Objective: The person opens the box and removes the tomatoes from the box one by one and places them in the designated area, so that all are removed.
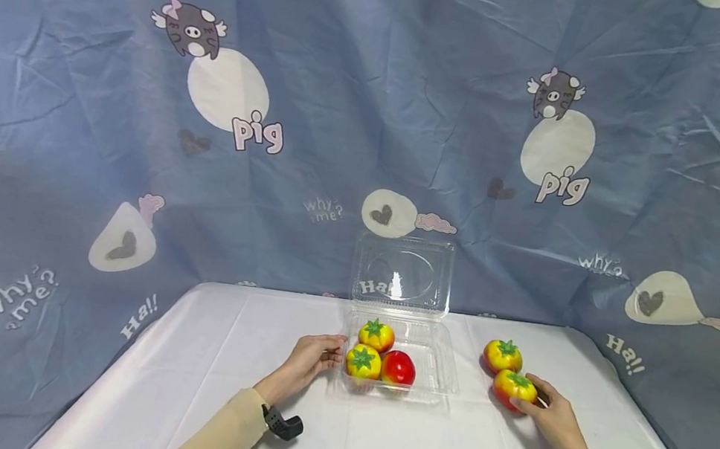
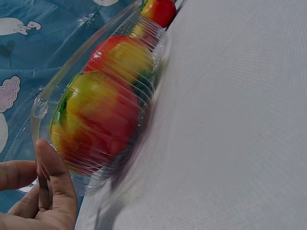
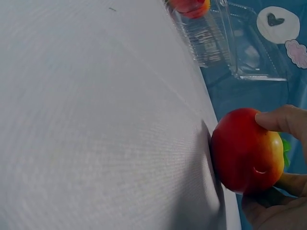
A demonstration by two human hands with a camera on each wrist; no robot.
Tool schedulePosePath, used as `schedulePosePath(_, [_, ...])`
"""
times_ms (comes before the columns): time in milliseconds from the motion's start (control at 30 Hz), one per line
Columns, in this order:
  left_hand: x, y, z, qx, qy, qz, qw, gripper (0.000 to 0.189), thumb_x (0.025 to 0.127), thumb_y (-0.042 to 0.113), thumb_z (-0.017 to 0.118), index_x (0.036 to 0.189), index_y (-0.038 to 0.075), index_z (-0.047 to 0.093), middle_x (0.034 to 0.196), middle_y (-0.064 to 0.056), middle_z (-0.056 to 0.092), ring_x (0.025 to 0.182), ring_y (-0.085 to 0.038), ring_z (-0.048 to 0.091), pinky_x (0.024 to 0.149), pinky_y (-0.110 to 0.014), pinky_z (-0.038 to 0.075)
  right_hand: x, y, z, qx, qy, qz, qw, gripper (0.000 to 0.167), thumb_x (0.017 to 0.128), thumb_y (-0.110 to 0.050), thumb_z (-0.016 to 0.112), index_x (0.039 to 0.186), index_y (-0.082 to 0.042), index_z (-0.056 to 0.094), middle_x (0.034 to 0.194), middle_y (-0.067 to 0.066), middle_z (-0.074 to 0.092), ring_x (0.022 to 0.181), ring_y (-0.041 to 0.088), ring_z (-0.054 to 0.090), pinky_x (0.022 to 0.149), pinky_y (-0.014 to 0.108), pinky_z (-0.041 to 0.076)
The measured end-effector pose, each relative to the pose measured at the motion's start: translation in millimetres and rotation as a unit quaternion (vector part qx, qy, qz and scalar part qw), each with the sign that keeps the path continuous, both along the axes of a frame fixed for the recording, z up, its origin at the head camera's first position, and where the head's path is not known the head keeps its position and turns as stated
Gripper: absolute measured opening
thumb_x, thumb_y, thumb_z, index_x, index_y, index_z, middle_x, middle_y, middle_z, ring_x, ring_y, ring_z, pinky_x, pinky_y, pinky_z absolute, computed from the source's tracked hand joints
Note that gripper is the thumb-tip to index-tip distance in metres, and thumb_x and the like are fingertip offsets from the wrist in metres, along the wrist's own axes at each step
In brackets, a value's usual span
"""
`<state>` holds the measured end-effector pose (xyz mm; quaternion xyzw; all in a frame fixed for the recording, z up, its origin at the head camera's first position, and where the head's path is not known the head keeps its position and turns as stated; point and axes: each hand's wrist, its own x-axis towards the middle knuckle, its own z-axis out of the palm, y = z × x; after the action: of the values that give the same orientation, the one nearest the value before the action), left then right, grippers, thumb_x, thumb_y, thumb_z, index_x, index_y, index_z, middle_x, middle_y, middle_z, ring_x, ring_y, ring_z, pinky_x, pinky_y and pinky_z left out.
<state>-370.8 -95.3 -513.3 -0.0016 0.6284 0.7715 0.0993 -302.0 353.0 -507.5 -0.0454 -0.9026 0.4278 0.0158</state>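
Right fingers (image 3: 280,120), moderately spread, grip a fruit (image 3: 244,153) right of the box (image 1: 429,365), left fingers (image 2: 57,177) closely pinching its left side: apparently loading, next requiring a lift boxward.

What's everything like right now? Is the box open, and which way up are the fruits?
Box: open, part full
Lid: up
Two yellow fruits: in box, leaves up
Red fruit: in box, no leaves showing
Loose fruit: outside box, leaves up
Held fruit: in right hand, leaves up
Left hand: at box's edge
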Motion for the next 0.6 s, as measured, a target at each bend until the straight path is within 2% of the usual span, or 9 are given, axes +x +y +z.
schedulePosePath(267, [1.5, -2.0, 2.2, -0.011, -0.001, -0.011, 0.9999, 0.04, 0.095, 0.01, 0.055, 0.129, -0.01, 0.054, 0.093, -0.01, 0.063, 0.074, -0.01, 0.059, 0.068, -0.021, 0.054, -0.3, -0.1, 0.7, 0.003, -0.008, -0.004, 1.0, 0.086, 0.088, -0.043, 0.066, 0.145, 0.009, 0.029, 0.147, 0.036, 0.03, 0.134, 0.052, 0.032, 0.11, 0.058, 0.031])
schedulePosePath(467, [14.2, -3.6, 20.7, -0.005, 0.005, -0.031, 0.9995, 0.04, 0.095, 0.007, 0.052, 0.13, -0.014, 0.051, 0.094, -0.012, 0.063, 0.076, -0.011, 0.059, 0.072, -0.024, 0.054, -0.7, -0.9, 1.5, -0.003, -0.012, -0.005, 0.9999, 0.085, 0.089, -0.039, 0.067, 0.145, 0.01, 0.028, 0.147, 0.036, 0.028, 0.134, 0.051, 0.032, 0.111, 0.057, 0.031])
schedulePosePath(600, [18.7, -3.6, 24.3, -0.003, 0.009, -0.031, 0.9995, 0.041, 0.095, 0.006, 0.052, 0.13, -0.015, 0.05, 0.094, -0.012, 0.063, 0.076, -0.011, 0.059, 0.071, -0.023, 0.054, -0.1, -0.9, 1.9, -0.009, -0.006, -0.003, 0.9999, 0.084, 0.089, -0.034, 0.068, 0.146, 0.011, 0.026, 0.147, 0.036, 0.029, 0.135, 0.05, 0.032, 0.111, 0.057, 0.032])
